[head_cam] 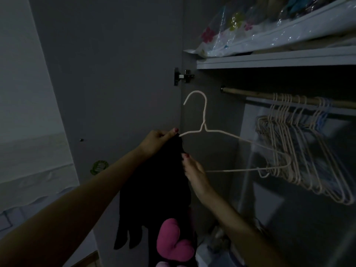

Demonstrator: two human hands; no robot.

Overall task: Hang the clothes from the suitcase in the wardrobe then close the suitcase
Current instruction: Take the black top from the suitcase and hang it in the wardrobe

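black garment [154, 189] lost in shadow, covering hanger's [204, 130] left end, pink heart [171, 241] partly cut off below

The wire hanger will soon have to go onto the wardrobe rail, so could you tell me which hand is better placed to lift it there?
Probably the right hand. It is on the rail's side, beside the hanger, while the left hand pinches the dark garment at the hanger's far end.
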